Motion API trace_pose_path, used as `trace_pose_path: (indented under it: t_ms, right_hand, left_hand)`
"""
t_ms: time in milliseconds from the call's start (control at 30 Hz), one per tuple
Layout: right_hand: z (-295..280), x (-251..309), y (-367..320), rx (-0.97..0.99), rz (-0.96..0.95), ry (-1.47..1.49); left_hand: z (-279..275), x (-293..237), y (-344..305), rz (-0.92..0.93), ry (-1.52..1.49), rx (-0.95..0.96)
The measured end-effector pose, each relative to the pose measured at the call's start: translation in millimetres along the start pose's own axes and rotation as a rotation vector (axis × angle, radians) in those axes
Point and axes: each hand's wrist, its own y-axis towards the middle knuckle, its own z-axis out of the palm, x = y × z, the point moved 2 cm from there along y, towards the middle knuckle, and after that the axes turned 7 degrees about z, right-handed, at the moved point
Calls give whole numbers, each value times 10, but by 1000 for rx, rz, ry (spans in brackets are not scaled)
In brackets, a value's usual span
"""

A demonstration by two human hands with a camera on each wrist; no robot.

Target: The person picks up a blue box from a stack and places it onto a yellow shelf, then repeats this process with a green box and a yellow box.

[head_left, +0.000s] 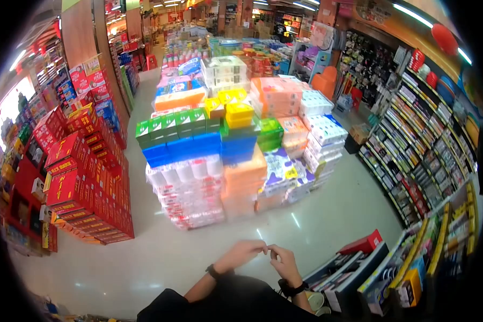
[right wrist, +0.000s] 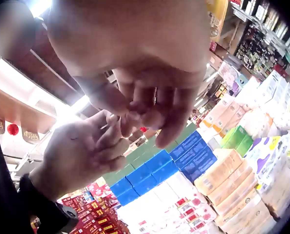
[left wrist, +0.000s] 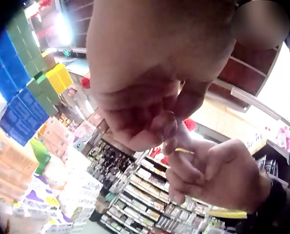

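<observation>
Both hands meet at the fingertips in front of the body, above the floor. My left hand reaches in from the left with a dark band at its wrist. From the right comes my right hand, its fingers bent and its wrist also banded in black. In the left wrist view, the bent fingers of the left hand touch those of the right hand. The right wrist view shows the right thumb and fingers against the left fingertips. I cannot tell whether anything small is pinched there.
Ahead stands a large stack of packaged paper goods, with blue packs and green boxes on it. Red cartons are piled on the left. Shelves of small goods line the right, above the pale floor.
</observation>
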Motion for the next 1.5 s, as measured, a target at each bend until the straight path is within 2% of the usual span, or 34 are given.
trace_pose_path:
  t_ms: [100,167,267,367,400,500,667,767,833,933,1033,1200,1367,1500]
  right_hand:
    - [-82,46,630,28,-41,-27]
    - [-115,92,1028,73,-58,-69]
    - [-71,10,1615,116,-112,107]
    - [38,-42,2185,70,-204,149]
    - [39,-47,2375,43,-236,135]
    - [-23,-70,2987,91,-201,175]
    - [-214,-89,4052,20,-150,350]
    - [-378,-19,4580,-103,-281,346]
    - [-448,-73,4865,-79,-284,363]
    - [-520,-31,5155,-53,-297,356]
    - [-571,24,5357,-52,-431,228]
    - [-594,19,5496,117,-483,292]
    - [-604,39,5480,155,-553,320]
    - [-577,76,5436,180,-656,331]
  left_hand:
    - [-347,262,381,81,-83,-183]
    - [-521,316,499,-9,-103,-259]
    - [-877,446,600,-161,-119,-300]
    - [-1005,761,678,-148,-150,-463]
    - [-1101,818,738,-220,-64,-446]
    - [-1335,931,1055,-237,26,-578]
    - [-2012,800,1678,-76,143,-728]
    - [-2332,832,1996,-62,265,-830]
    - [-2465,794,2248,-68,245,-913]
    - [-2588,783,2487,-142,312,-941]
    - [-2664,812,2706,-163,337,-993]
    - [-2614,817,2992,-192,305,-1052]
    - [-2576,816,2951,-218,387,-1061]
    - [-2492,784,2820,-149,240,-1206]
